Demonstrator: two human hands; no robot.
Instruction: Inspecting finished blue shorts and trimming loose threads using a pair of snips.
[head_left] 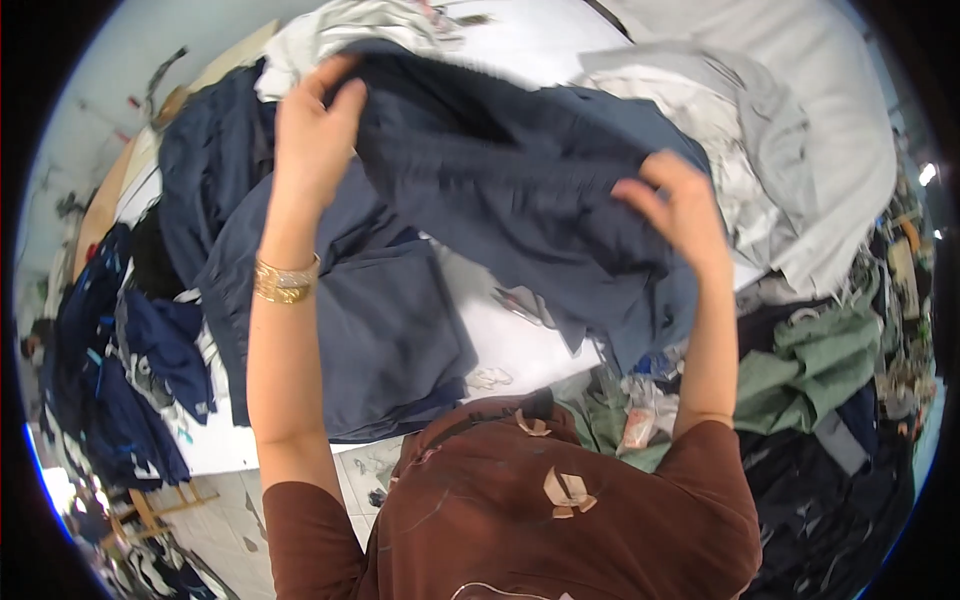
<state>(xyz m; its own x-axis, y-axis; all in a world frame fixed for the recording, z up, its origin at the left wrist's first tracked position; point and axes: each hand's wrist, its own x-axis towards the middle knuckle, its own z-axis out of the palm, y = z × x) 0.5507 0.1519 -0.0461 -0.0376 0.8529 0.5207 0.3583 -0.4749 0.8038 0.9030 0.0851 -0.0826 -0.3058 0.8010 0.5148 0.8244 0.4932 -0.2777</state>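
"Where is the dark navy garment [540,215]?"
"Above the white table [222,455], stretched between the left hand [318,130] and the right hand [688,212]."

"Which way does it point?"
"Its gathered, waistband-like edge runs crosswise, sloping from the upper left down to the right. That is its long axis as held. The dark opening lies along the far side; the loose cloth hangs toward the wearer and the right, ending in a pointed corner."

"And the fingers?"
"The left ones are bent around the upper left corner, gripping it, with the thumb a little apart. The right thumb and fingers are closed on the other end. Blur hides the exact fingertip contact."

"What holds or bears other things?"
"The table does. A navy pile [385,325] lies by the left forearm, partly beneath the raised cloth. White cloth [345,30] is heaped beyond the left hand, and pale grey cloth [770,110] beyond the right one. Green cloth [815,360] lies right of the right forearm; I cannot tell what supports it."
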